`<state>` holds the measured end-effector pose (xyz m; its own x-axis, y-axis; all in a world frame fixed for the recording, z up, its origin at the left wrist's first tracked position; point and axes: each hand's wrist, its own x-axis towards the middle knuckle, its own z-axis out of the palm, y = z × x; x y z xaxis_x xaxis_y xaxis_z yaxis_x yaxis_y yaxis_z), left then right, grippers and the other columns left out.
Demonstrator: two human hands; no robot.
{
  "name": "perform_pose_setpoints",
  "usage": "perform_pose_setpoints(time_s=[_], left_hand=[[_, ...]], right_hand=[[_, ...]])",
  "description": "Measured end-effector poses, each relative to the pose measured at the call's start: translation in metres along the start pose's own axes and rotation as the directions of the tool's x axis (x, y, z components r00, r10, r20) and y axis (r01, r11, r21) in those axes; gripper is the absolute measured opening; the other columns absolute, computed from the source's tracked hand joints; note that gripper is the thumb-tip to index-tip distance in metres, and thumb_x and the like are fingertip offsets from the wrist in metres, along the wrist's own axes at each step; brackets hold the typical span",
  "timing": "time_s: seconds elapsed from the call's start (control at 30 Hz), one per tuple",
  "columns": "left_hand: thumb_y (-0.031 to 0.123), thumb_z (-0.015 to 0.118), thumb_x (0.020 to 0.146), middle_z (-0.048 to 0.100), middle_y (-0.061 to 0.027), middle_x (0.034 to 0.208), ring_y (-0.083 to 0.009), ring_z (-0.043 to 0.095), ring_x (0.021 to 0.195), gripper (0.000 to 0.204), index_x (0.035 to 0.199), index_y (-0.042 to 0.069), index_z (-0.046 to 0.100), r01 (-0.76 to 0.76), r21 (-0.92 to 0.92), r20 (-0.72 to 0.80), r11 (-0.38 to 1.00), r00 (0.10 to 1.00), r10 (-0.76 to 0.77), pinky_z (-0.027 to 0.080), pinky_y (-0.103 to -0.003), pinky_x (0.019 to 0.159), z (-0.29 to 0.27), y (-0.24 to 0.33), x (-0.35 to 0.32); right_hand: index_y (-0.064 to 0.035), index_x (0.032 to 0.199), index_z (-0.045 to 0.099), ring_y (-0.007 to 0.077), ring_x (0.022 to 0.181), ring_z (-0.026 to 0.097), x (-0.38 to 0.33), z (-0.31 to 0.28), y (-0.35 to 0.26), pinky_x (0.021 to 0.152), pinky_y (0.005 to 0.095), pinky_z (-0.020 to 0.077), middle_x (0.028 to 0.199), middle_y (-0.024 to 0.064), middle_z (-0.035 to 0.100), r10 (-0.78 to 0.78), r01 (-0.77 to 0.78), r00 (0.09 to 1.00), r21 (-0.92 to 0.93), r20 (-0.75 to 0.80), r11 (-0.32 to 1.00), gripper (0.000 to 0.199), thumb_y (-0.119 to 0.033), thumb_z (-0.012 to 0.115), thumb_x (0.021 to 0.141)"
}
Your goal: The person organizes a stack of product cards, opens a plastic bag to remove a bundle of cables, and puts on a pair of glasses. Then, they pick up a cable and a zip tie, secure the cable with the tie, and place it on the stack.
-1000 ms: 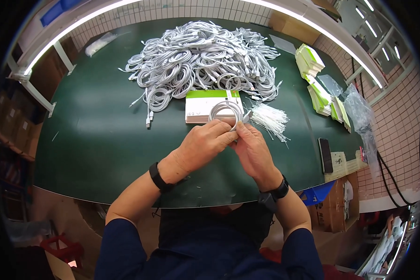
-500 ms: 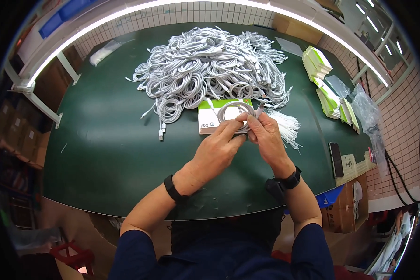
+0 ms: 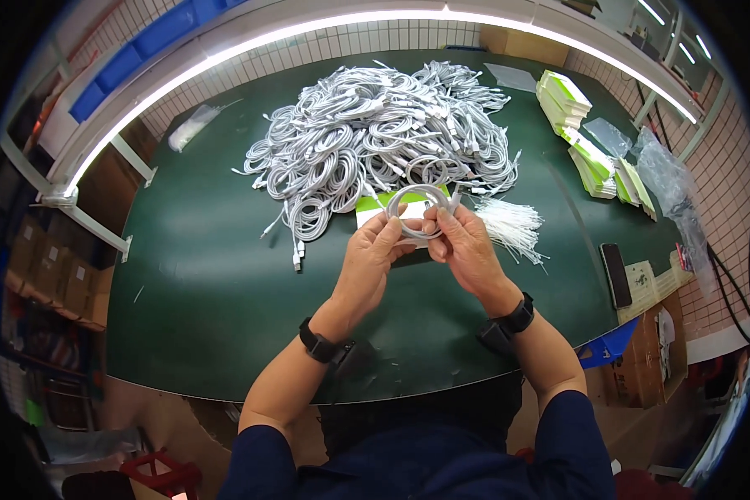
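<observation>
Between my two hands is a coiled grey-white USB cable (image 3: 419,191), raised over the green table. My left hand (image 3: 373,252) pinches the left side of the coil. My right hand (image 3: 468,250) grips its right side, close to a connector end. Right behind the coil lies a stack of green-and-white printed cards (image 3: 368,205), partly covered by the cable and hands. A bundle of thin white cable ties (image 3: 508,225) lies just right of my right hand. Beyond the cards rises a large heap of coiled grey-white cables (image 3: 383,125).
Stacks of green-and-white packets (image 3: 562,102) stand at the far right, beside clear plastic bags (image 3: 665,177). A dark phone (image 3: 616,275) lies near the right edge of the green table (image 3: 217,275). A lit lamp bar (image 3: 308,33) arches across the back.
My left hand has moved from the coil's lower middle to its left side, and now holds it upright. The right hand stays on the right side. The whole view has shifted slightly.
</observation>
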<state>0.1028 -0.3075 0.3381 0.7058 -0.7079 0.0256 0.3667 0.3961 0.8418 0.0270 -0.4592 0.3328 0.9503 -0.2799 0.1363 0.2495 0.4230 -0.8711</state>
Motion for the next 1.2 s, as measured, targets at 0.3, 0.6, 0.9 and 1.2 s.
perform_pose_setpoints(time_s=[0.3,0.6,0.9,1.2], left_hand=[[0.023,0.054,0.099,0.053,0.0002,0.077,-0.0098,0.052,0.069,0.033,0.124,0.001,0.053,-0.069,-0.495,-0.068,0.866,0.997,0.04,0.051,-0.031,0.08,-0.024,-0.018,0.011],[0.022,0.056,0.097,0.054,0.0006,0.072,-0.0081,0.043,0.054,0.032,0.12,0.0,0.057,0.067,-0.226,-0.152,0.972,0.983,-0.103,0.047,-0.028,0.067,-0.045,-0.005,-0.006],[0.024,0.058,0.097,0.053,0.0021,0.072,-0.0048,0.037,0.051,0.031,0.112,-0.002,0.065,0.229,0.007,-0.058,0.973,0.972,-0.228,0.044,-0.026,0.063,-0.05,-0.008,-0.007],[0.019,0.063,0.094,0.054,0.0029,0.072,-0.0039,0.038,0.052,0.031,0.116,-0.003,0.061,0.273,0.148,-0.057,0.951,0.962,-0.267,0.045,-0.025,0.061,-0.051,-0.008,-0.01]], right_hand=[[-0.0026,0.107,0.057,0.0054,0.057,0.042,0.002,0.001,0.024,0.051,0.0216,0.0354,0.081,-0.0017,0.055,0.112,-0.108,0.991,-0.059,0.072,0.992,0.028,-0.028,0.046,0.103],[-0.0018,0.1,0.06,0.0056,0.057,0.045,0.003,-0.015,0.028,0.051,0.0207,0.0371,0.081,-0.0017,0.056,0.308,-0.169,0.906,-0.42,0.289,0.891,0.029,-0.025,0.044,0.104],[-0.0006,0.106,0.062,0.0053,0.056,0.046,-0.002,-0.022,0.02,0.051,0.0192,0.0378,0.077,-0.0005,0.056,0.413,-0.234,0.862,-0.491,0.294,0.839,0.035,-0.029,0.041,0.104],[0.0006,0.108,0.063,0.0045,0.056,0.046,-0.001,-0.017,0.02,0.049,0.0189,0.0384,0.075,-0.0003,0.058,0.458,-0.33,0.867,-0.462,0.196,0.823,0.038,-0.03,0.042,0.103]])
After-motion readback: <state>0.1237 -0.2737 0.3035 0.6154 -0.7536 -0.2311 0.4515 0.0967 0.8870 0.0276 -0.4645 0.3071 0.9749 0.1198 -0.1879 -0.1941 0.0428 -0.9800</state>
